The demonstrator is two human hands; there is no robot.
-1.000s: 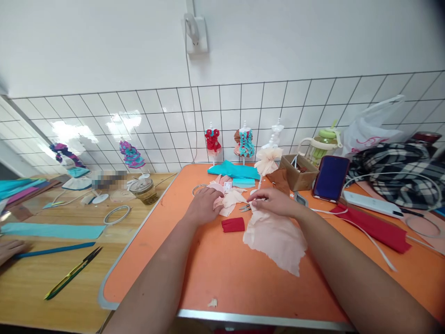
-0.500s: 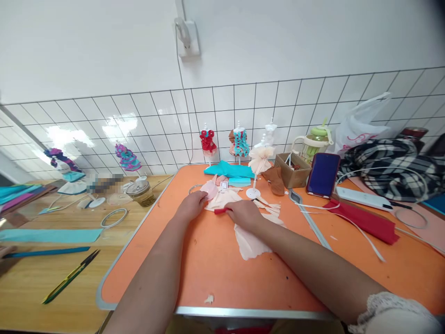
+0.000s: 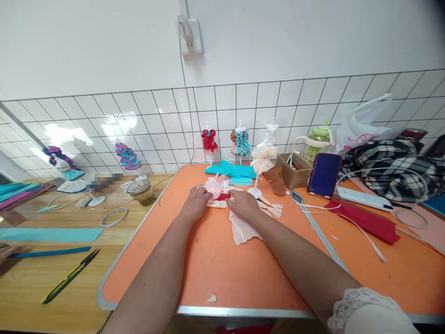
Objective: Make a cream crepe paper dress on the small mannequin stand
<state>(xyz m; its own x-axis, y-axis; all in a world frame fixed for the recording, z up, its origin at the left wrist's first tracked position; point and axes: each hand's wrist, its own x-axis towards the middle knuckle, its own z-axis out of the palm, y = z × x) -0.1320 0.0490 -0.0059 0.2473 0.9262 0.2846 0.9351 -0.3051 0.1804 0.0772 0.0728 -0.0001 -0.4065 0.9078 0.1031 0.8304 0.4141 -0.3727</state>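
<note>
Red fabric pc. [image 3: 224, 197] is seen btwn the two hands on the orange surface [image 3: 215, 269], lying over the peach cloth [image 3: 218, 204], just beside the pink dish [image 3: 213, 189]. It has just been brought in on top of the cloth, so it's now within reach of both hands and, it'd be judged, placed for joint handling w/ the cloth. Its R end is touched by the fingertips of the right hand [image 3: 243, 202]; whether it's pinched or only pressed can't be told. The left hand [image 3: 196, 202] is set w/ fingers bent at the dish's near-L edge; grip or light contact can't be told either.

Under the R wrist, a peach sheet [image 3: 243, 230] is spread; frayed peach strips [image 3: 274, 209] are seen to its R. Behind the dish, a sm. white label [image 3: 225, 183] w/ dark print is visible, too tiny to be read. Farther back: turquoise fabric [image 3: 229, 170], a stand w/ peach ruffle [image 3: 263, 159], brown fabric [image 3: 277, 180], cardboard box [image 3: 295, 171], phone [image 3: 325, 175] propped upright, screen dark. On the plastic bag [image 3: 365, 123], pink lettering is shown, not legible. No brand can be made out. At far L, a blue strip [image 3: 52, 252] is touched by another person's hand [image 3: 4, 252].
</note>
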